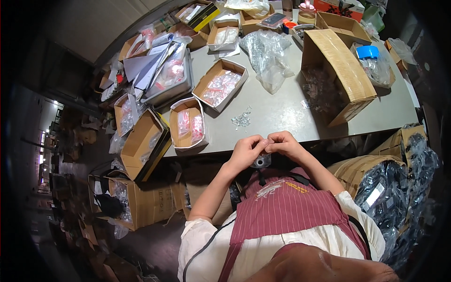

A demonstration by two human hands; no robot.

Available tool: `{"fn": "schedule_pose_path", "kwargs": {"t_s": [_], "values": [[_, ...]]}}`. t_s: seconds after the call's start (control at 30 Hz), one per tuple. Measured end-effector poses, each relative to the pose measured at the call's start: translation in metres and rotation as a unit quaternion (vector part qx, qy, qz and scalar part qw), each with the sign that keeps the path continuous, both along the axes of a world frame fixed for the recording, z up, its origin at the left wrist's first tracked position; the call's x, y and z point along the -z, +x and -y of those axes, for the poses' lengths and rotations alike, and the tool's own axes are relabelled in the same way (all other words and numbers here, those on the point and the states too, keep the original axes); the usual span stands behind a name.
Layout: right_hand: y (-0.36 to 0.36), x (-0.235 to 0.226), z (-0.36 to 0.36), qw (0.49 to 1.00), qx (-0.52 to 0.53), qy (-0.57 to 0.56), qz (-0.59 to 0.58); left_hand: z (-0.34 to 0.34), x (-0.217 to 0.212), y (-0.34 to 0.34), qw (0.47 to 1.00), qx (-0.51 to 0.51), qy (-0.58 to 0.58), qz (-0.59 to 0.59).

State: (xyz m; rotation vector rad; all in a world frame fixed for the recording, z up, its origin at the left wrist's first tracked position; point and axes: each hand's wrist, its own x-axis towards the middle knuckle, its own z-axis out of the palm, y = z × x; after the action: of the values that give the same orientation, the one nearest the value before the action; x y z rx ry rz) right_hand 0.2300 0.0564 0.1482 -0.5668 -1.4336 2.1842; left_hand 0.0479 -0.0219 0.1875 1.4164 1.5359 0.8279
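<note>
A small clear piece [266,146] is being pinched between left hand [245,151] and right hand [284,143], fingertips together, just off the table's [282,113] near edge. Being held over the lap rather than the table, it is likely being risked: a slip drops it to the floor clutter. The loose pile of clear bits [242,119] near that edge is also being exposed to a sleeve sweep.

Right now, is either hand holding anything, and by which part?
Both hands, left hand and right hand, meet fingertip to fingertip at the table edge, pinching something small between them. What it is, and which part they hold, is too small to tell.

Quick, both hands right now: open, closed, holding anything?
Left hand: closed, fingers pinched on a small clear item, too small to identify.
Right hand: closed, pinching the same item.
</note>
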Motion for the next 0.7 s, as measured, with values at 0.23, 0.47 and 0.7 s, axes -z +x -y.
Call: {"fn": "schedule_pose_path", "kwargs": {"t_s": [0.23,0.47,0.7], "values": [[0.005,-0.004,-0.002,0.998,-0.02,-0.03,0.042,0.004,0.007,-0.004,0.994,0.004,-0.021,0.107],[-0.002,0.005,-0.001,1.0,-0.011,0.011,0.005,0.002,0.004,0.0,0.985,-0.1,0.093,0.104],[-0.001,0.015,-0.006,0.997,0.003,0.066,0.038,0.008,0.012,-0.008,0.995,-0.068,0.076,-0.024]]}}
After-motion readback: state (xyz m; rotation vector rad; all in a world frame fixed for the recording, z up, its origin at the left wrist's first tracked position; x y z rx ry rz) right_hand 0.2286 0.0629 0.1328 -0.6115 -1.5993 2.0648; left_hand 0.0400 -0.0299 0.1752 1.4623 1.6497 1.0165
